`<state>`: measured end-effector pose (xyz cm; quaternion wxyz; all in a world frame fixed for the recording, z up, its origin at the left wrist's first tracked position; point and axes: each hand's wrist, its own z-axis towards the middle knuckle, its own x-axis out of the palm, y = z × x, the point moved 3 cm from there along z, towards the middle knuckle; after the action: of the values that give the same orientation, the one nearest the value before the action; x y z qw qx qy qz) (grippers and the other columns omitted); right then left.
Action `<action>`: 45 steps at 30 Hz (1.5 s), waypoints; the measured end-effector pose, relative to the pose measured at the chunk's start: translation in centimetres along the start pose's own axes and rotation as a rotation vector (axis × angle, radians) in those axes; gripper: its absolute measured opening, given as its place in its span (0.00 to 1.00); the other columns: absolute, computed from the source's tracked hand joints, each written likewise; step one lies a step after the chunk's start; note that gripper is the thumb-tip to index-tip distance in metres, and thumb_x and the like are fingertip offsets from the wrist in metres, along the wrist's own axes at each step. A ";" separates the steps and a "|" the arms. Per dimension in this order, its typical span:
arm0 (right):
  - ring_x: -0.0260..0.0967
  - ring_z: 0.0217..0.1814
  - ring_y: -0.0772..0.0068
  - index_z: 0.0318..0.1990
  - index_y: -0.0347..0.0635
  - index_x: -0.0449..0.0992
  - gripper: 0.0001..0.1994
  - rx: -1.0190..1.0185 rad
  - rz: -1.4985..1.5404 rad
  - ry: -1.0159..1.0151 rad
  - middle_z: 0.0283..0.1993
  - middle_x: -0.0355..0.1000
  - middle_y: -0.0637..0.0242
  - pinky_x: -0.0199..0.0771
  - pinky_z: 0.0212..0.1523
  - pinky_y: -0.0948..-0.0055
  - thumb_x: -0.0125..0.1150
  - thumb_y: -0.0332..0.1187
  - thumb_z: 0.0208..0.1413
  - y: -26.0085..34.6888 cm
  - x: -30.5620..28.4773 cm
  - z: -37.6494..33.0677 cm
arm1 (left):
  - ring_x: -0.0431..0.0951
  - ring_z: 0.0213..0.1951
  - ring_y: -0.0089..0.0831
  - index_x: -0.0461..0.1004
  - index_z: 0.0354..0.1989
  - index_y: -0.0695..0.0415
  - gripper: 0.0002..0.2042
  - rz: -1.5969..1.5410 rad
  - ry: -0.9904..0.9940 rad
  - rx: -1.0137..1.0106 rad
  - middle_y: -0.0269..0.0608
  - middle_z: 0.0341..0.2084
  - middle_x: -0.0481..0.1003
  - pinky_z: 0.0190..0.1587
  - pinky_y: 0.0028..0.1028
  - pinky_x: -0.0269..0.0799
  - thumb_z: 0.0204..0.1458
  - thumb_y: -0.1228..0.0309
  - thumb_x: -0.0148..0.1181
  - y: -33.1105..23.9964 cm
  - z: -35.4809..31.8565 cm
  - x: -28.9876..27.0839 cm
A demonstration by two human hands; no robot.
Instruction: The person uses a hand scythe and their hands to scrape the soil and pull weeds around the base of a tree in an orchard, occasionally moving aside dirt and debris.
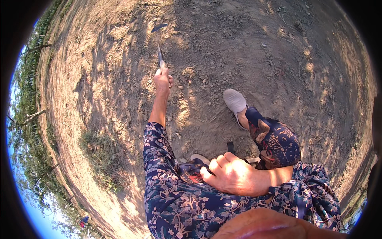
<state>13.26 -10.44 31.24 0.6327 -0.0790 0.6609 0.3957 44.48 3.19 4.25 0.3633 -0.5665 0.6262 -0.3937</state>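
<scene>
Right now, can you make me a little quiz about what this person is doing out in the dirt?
1. True or false: the left hand grips a hand hoe held out over the bare soil.
2. Where does the right hand rest? A) on the lap B) on the grass tuft C) on the white shoe
3. Fill in: the floral sleeve is dark ____.

Key: 1 true; 2 A; 3 blue
</scene>
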 end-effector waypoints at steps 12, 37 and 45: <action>0.65 0.32 0.69 0.45 0.34 0.69 0.20 0.170 0.030 0.033 0.31 0.66 0.66 0.62 0.33 0.71 0.53 0.37 0.46 -3.2 -0.3 -0.8 | 0.65 0.15 0.25 0.61 0.32 0.58 0.05 -0.191 0.132 -0.099 0.38 0.17 0.65 0.13 0.26 0.62 0.55 0.72 0.50 -2.8 10.4 16.3; 0.65 0.29 0.72 0.43 0.37 0.68 0.17 0.168 -0.039 -0.030 0.27 0.64 0.69 0.59 0.29 0.73 0.52 0.35 0.46 -4.2 -1.4 -1.3 | 0.64 0.12 0.20 0.63 0.35 0.58 0.03 0.094 0.326 0.022 0.33 0.14 0.64 0.10 0.23 0.59 0.56 0.73 0.49 5.4 -0.7 19.2; 0.67 0.32 0.71 0.41 0.35 0.71 0.18 0.175 -0.011 0.006 0.28 0.68 0.67 0.60 0.29 0.72 0.54 0.38 0.46 -3.6 -1.2 -1.7 | 0.62 0.12 0.16 0.65 0.36 0.59 0.04 0.183 0.292 0.181 0.30 0.15 0.64 0.10 0.19 0.58 0.56 0.72 0.50 1.1 -0.1 18.3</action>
<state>14.37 -14.41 30.64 0.6374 -0.0281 0.6944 0.3328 42.19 -14.92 3.11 0.3522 -0.4090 0.6831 -0.4919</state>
